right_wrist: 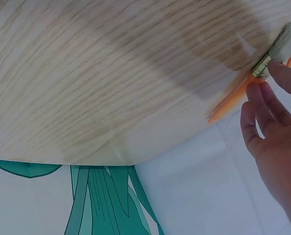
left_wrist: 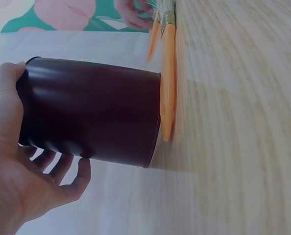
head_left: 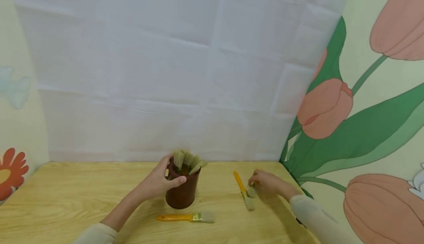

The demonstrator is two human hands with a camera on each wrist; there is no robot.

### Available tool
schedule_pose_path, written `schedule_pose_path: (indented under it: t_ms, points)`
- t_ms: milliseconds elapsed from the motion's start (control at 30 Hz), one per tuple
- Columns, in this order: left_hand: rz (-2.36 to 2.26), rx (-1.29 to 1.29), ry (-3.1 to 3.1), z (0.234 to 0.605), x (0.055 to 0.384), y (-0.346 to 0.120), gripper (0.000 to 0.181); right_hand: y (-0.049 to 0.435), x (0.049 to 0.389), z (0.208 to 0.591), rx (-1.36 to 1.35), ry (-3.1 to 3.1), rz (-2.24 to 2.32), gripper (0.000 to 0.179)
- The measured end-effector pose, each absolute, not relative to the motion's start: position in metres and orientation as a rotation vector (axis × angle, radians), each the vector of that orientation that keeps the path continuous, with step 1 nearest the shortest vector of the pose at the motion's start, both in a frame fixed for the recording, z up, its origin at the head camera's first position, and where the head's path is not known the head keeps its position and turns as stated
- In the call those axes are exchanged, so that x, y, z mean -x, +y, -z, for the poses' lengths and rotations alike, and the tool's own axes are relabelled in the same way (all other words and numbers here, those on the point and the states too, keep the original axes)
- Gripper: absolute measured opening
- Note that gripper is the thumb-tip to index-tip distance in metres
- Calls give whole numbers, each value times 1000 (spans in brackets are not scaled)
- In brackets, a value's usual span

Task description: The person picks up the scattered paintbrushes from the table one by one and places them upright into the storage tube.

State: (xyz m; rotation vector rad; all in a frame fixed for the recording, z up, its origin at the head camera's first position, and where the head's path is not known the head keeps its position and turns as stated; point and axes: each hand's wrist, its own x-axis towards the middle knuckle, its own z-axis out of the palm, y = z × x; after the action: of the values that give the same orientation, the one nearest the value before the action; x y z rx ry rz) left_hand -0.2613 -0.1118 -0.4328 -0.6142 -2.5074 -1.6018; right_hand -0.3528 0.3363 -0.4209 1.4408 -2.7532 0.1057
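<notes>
My left hand (head_left: 157, 180) grips a dark brown cup (head_left: 182, 194) near its rim, thumb on the near side. The cup stands slightly tilted on the table, with several bristle-up paintbrushes (head_left: 188, 159) in it. In the left wrist view the fingers curl around the cup wall (left_wrist: 91, 112). Over to the right, my right hand (head_left: 266, 182) pinches a flat paintbrush (right_wrist: 231, 102) around its metal ferrule, thumb opposite the fingertips; its bristles (head_left: 251, 192) point toward me. Close beside it lies another orange-handled paintbrush (head_left: 239, 180).
In front of the cup another paintbrush (head_left: 179, 217) lies crosswise on the wood-grain table (head_left: 82, 196), bristles to the right. A white sheet (head_left: 159, 71) hangs behind the table's back edge. A tulip-painted wall (head_left: 381, 144) borders the right side.
</notes>
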Motion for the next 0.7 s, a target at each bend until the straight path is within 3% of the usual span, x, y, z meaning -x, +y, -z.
schedule_pose_path:
  t_ms: [700]
  points:
    - [1600, 581, -2509, 434, 254, -104, 103, 364, 341, 424, -1306, -2602, -85, 16]
